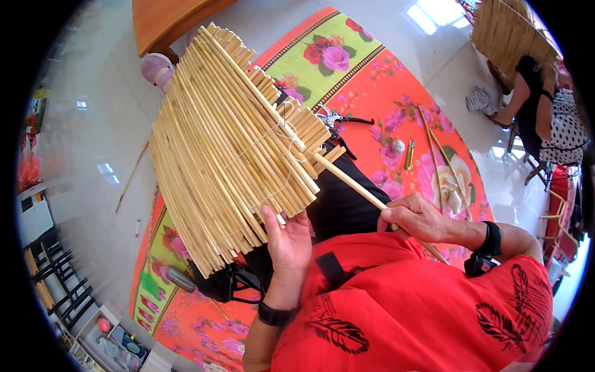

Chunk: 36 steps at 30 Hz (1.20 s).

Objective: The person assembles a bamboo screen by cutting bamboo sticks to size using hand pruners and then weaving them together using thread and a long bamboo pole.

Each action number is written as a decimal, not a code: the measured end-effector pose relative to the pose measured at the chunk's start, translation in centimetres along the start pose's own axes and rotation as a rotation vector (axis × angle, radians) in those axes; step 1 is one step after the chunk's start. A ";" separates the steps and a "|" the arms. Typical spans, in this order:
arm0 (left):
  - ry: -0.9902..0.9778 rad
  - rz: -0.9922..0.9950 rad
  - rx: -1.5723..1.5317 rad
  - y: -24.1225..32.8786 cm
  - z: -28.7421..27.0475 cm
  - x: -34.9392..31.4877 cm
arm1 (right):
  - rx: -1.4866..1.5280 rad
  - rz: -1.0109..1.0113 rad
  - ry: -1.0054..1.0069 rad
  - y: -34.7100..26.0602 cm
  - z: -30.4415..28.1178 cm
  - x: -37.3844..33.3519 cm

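Observation:
A large fan-shaped panel of pale bamboo strips (229, 142), tied with thin string, is held up over my lap. My left hand (286, 239) grips its lower edge from beneath, fingers curled around the strip ends. A long bamboo stick (353, 183) runs diagonally across the panel and out to the lower right. My right hand (416, 217) is closed around that stick's free end, apart from the panel.
A red and green floral mat (396, 93) covers the tiled floor, with pliers (338, 118), a small green tool (409, 154) and loose bamboo sticks (437, 158) on it. Another seated person (545, 105) holds a similar panel at the upper right. A wooden table (164, 22) stands above.

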<state>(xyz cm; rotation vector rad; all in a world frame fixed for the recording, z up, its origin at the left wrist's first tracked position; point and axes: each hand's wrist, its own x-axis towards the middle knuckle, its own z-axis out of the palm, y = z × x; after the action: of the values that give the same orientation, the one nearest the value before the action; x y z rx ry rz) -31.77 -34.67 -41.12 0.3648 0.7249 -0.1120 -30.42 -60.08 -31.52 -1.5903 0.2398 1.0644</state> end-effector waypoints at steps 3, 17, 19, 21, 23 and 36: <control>0.000 0.006 -0.004 -0.1 0.1 0.1 | 0.024 -0.017 0.000 0.2 0.1 -0.3; -0.045 -0.015 -0.044 -0.4 -0.6 0.4 | 0.137 -0.010 0.021 0.4 1.5 0.3; -0.039 -0.016 -0.047 -0.4 -0.7 0.4 | 0.160 -0.006 0.016 0.6 1.6 0.4; -0.049 -0.016 -0.057 -0.4 -0.9 0.5 | 0.145 0.001 0.012 0.4 1.7 0.3; -0.048 -0.017 -0.059 -0.4 -1.0 0.6 | 0.141 0.009 0.018 0.3 1.8 0.3; -0.015 0.009 -0.007 -0.5 -0.1 0.4 | 0.188 0.014 0.054 -0.1 3.0 0.5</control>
<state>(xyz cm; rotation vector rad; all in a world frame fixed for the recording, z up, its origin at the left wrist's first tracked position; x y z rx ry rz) -31.64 -35.10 -41.61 0.3605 0.7086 -0.1036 -31.54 -57.23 -31.62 -1.4514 0.3771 0.9811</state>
